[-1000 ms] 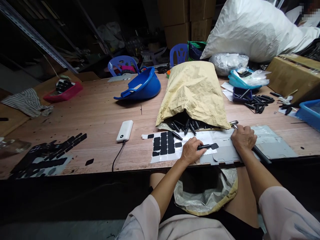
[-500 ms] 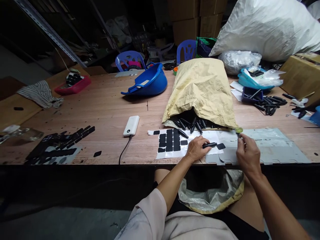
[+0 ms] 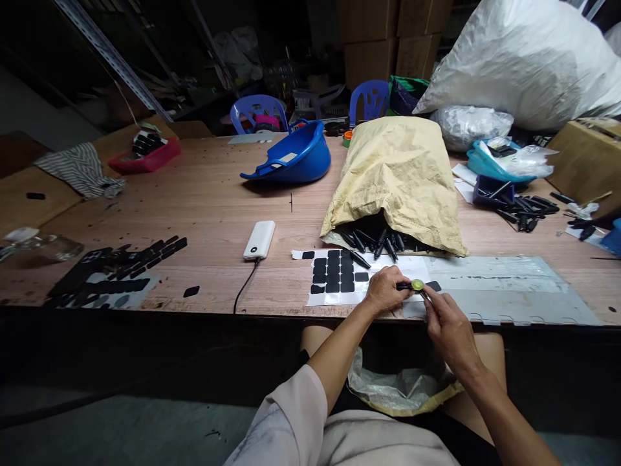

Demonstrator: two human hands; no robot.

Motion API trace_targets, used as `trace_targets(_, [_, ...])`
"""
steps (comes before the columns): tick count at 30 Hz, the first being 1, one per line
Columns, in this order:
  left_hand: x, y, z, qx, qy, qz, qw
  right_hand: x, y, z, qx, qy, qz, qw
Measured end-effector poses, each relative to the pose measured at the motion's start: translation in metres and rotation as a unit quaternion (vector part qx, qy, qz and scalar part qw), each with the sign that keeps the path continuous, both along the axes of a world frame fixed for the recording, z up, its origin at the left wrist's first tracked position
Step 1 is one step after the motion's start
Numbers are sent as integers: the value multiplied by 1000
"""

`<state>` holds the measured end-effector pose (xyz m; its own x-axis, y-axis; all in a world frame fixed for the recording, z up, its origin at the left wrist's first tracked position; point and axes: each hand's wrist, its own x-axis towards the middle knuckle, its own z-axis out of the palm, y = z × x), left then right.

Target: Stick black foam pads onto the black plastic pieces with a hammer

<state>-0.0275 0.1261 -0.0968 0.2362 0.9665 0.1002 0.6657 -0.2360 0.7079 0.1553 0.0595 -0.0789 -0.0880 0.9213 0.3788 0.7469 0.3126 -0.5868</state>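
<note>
My left hand [image 3: 385, 289] is closed on a slim black pen-shaped piece [image 3: 402, 285], low over the white sheet [image 3: 383, 260]. My right hand [image 3: 449, 320] pinches a small tool with a round yellow-green head [image 3: 417, 285]. That head lies over the far end of the black piece, hiding it; I cannot tell whether they touch. Just to the right is a loose black rounded patch [image 3: 433, 285]. Rows of similar black patches [image 3: 333, 272] cover the sheet's left part. One more black pen-shaped piece [image 3: 359, 260] lies at the sheet's upper edge.
Behind the sheet, an open yellow sack [image 3: 400, 168] spills black pieces. A grey board [image 3: 514, 291] lies to the right. A white power bank [image 3: 260, 239] with a cable and a blue basin [image 3: 303, 155] stand to the left. An open lined bag [image 3: 402, 388] sits on my lap.
My right hand has moved left with the round-headed tool, from above the grey board to the black piece in my left hand. My left hand keeps hold of its piece.
</note>
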Motion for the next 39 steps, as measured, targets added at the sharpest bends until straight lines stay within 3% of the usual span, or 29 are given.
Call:
trace_targets(6, [2,1,-1,-3,7,0,1000,10,3,2,42,21,-37,998])
trace_targets(13, [3,-1,1,-2,-8,10,1000,24,6,-8,19,9,-48,999])
trace_targets(17, [5,-3,4,21,7,2,1000,53,40,5,25,-62,-129,989])
trace_targets(20, [6,-4,6,33,34,-4,999,78,80,13,-24,-130,-236,963])
trace_targets(24, [7,-4,6,26,55,-13,998,95,119,11,-78,-201,-289,933])
trace_targets(32, [2,0,7,42,56,-23,997,81,124,5,-60,-234,-301,922])
trace_targets(35, [3,-23,11,75,34,-46,996,79,123,6,-65,-238,-299,922])
trace_targets(39, [10,-88,-7,89,1,-191,977,80,122,7,-58,-230,-286,928])
